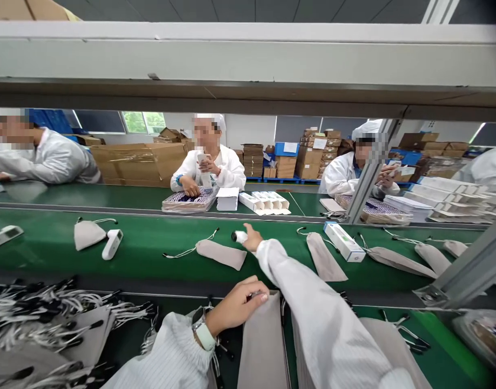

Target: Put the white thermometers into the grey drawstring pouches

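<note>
My right hand (253, 238) reaches out over the green conveyor belt, closed round a small white device (241, 236) with a dark end. Most of that device is hidden by the fingers. Nearer to me, my left hand (240, 303) bends with thumb and fingers together at the top edge of a long grey drawstring pouch (264, 346); its grip is partly hidden. Just below the device, another grey pouch (221, 254) lies on the belt with its cord spread to the left. A white-and-blue box (344, 242) sits farther right beside a pouch (323, 256).
A heap of pouches with white cords (49, 319) covers the near left. On the belt's left lie a pouch (88, 234) and a white device (112, 244). A slanted metal post (372, 178) stands at right; a shelf (248, 59) crosses above. Co-workers sit opposite.
</note>
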A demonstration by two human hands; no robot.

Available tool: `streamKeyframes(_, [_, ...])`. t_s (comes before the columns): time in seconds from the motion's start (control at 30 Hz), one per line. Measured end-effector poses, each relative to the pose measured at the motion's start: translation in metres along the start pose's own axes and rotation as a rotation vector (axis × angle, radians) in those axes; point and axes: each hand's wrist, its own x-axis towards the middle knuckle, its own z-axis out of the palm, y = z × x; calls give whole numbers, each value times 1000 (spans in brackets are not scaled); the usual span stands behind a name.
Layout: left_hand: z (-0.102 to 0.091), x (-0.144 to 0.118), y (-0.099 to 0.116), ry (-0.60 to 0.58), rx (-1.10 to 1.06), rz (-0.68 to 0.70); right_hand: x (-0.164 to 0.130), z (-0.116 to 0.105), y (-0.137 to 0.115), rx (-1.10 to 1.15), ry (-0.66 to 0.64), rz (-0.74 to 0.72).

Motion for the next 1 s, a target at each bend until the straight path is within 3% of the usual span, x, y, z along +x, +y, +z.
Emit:
streamKeyframes(0.1, [-3, 0, 4, 108, -52, -43, -25, -47, 3, 288, -54, -126])
streamKeyframes(0.2, [-5, 0, 11, 181, -131, -75, -66, -86, 3, 943, -148, -321])
streamKeyframes(0.27, [-6, -1, 15, 197, -160, -70, -89, -96, 5, 1147, -135, -352])
streamKeyframes(0.37, [-6, -1, 18, 196, -169, -8, -102, -92, 11, 1232, -89, -350])
streamKeyframes(0.53, [-5, -2, 20, 163, -181, 42, -96, -83, 17, 1295, -55, -368])
streamKeyframes(0.6, [-8, -2, 22, 191, -199, 48, -98, -83, 16, 1269, -168, -344])
streamKeyframes(0.77, [-23, -4, 29, 429, -159, 18, -109, -69, 12, 943, -507, -284])
streamKeyframes(0.9, [-42, -6, 35, 474, -43, 14, -118, -53, 3, 822, -697, -244])
streamKeyframes(0.93, [-46, -7, 38, 469, 1, 1, -120, -51, 2, 754, -615, -269])
streamKeyframes(1.0, [-52, -12, 49, 446, 109, -76, -121, -55, 5, 559, -202, -371])
